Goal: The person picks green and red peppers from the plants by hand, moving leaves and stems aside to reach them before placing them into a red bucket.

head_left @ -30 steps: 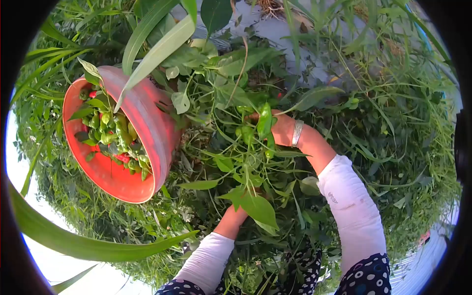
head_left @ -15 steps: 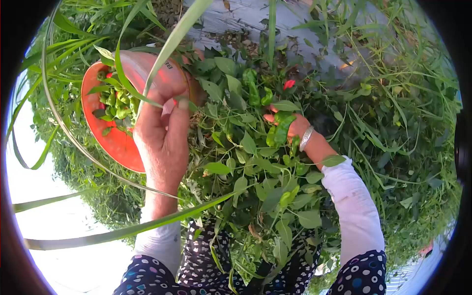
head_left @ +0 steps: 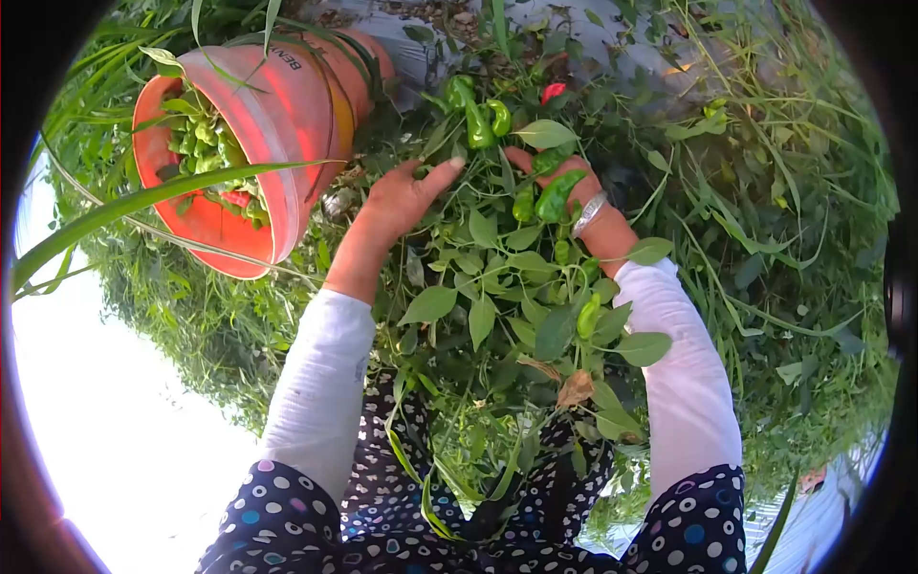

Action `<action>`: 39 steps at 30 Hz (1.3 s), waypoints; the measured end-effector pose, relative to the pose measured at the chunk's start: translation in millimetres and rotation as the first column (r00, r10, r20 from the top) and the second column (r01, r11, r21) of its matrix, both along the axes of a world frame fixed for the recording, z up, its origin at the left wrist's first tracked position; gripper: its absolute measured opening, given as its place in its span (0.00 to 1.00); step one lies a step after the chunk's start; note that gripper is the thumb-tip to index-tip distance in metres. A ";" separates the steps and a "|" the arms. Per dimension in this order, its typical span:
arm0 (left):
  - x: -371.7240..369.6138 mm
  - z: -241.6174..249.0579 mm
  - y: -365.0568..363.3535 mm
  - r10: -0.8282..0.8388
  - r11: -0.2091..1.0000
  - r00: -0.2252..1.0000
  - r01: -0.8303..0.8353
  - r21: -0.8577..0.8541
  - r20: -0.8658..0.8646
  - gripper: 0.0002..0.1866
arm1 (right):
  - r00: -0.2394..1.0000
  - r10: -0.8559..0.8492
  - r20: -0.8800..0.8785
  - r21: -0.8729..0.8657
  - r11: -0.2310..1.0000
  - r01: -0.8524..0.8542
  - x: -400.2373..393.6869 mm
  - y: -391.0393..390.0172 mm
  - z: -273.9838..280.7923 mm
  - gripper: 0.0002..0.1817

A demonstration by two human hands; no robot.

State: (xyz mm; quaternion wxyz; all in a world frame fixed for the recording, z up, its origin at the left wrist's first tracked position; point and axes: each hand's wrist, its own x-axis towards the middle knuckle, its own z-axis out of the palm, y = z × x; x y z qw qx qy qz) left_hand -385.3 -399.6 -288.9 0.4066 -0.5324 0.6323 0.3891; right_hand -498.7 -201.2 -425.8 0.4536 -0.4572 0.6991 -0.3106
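My left hand [head_left: 402, 199] reaches into the pepper plant [head_left: 526, 277], thumb stretched out and apart from the fingers. The thumb tip is close to a long green pepper [head_left: 478, 124], and leaves cover part of the fingers. A smaller curved green pepper [head_left: 499, 117] hangs beside it. My right hand [head_left: 581, 182], with a silver bracelet on its wrist, is among the leaves behind a glossy green pepper [head_left: 557, 198]. One of its fingers extends leftward; the others are mostly hidden. I see nothing held in either hand.
An orange bucket [head_left: 277, 143] leans at the upper left, with green peppers [head_left: 206, 143] and some red inside. A red pepper [head_left: 553, 93] shows beyond the plant. Long grass blades [head_left: 143, 203] cross the left side. Pale plastic sheeting [head_left: 622, 48] covers ground at the top.
My left hand has moved from in front of the bucket rightward into the plant, its thumb now stretched out. My right hand has shifted slightly upward in view, still among the leaves.
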 end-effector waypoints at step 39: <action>6.9 26.1 160.4 0.853 0.511 0.503 -0.750 0.421 -0.140 0.21 | 0.976 0.133 -0.172 0.361 0.931 -0.063 -19.4 18.3 176.8 0.12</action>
